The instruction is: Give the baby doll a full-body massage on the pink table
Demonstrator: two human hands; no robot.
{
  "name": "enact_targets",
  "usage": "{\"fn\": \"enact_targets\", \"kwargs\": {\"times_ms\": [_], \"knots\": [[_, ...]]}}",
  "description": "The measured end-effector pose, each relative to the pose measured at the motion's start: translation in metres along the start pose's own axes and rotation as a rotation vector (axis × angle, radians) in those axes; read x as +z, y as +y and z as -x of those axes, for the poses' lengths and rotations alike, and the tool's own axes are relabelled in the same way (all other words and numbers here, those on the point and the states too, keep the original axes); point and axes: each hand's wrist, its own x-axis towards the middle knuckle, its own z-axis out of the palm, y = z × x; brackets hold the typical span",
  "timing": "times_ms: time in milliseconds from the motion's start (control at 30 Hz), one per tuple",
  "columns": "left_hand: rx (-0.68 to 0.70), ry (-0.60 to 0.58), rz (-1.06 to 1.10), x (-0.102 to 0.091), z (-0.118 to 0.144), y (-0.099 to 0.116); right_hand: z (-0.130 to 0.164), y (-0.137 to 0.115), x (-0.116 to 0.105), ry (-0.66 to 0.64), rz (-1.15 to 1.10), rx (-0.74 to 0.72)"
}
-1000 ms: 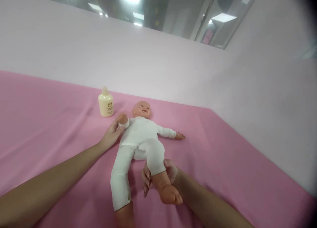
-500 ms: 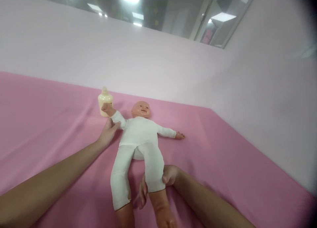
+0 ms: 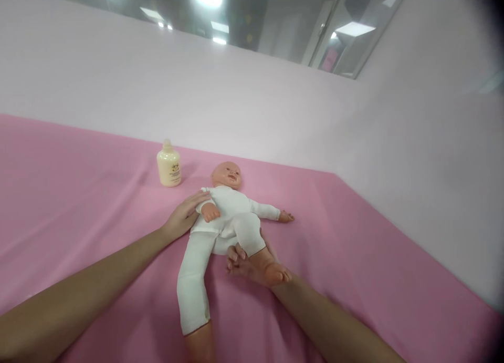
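A baby doll (image 3: 230, 199) with a white cloth body lies on its back, its head toward the wall. Against its bent arm, on the left side of the picture, lies my left hand (image 3: 186, 216), fingers along the white sleeve and holding the arm folded over the chest. My right hand (image 3: 246, 266) is wrapped from below around the doll's other leg, which is raised and bent at the knee; part of this hand is hidden behind the leg. The doll's other arm stretches out to the right. Its other leg lies straight.
A cream-coloured bottle (image 3: 169, 166) with a pale cap stands upright left of the doll's head. Pink cloth (image 3: 334, 231) covers the surface underneath. Pale walls (image 3: 252, 100) rise behind and to the right, with a reflective window (image 3: 275, 21) above.
The doll's arm by my left hand has swung from beside the bottle inward over the chest. My right hand has lifted the leg, bending it up toward the belly.
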Motion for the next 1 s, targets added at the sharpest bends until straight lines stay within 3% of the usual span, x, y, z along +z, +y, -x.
{"fn": "enact_targets", "kwargs": {"times_ms": [133, 233, 333, 467, 600, 733, 900, 1000], "knots": [[-0.224, 0.156, 0.181, 0.0, -0.002, 0.005, 0.001, 0.009, -0.002, -0.101, 0.062, 0.07], [-0.348, 0.261, 0.267, -0.001, -0.004, 0.001, 0.006, 0.01, -0.001, -0.155, 0.124, 0.24], [-0.439, 0.328, 0.321, -0.001, -0.006, -0.001, 0.009, 0.007, 0.003, -0.12, 0.19, 0.385], [-0.466, 0.347, 0.393, 0.0, -0.008, -0.002, 0.01, 0.003, 0.01, -0.046, 0.211, 0.428], [-0.45, 0.343, 0.386, -0.001, -0.008, -0.003, 0.008, 0.002, 0.012, -0.124, 0.177, 0.402], [-0.335, 0.238, 0.268, 0.0, -0.004, -0.003, 0.007, 0.005, 0.009, -0.143, 0.11, 0.272], [0.079, -0.007, -0.036, 0.002, 0.002, -0.009, 0.001, 0.007, 0.0, 0.178, -0.007, 0.0], [0.227, -0.07, -0.18, 0.003, 0.004, -0.015, -0.003, 0.005, -0.002, 0.342, -0.041, -0.077]]}}
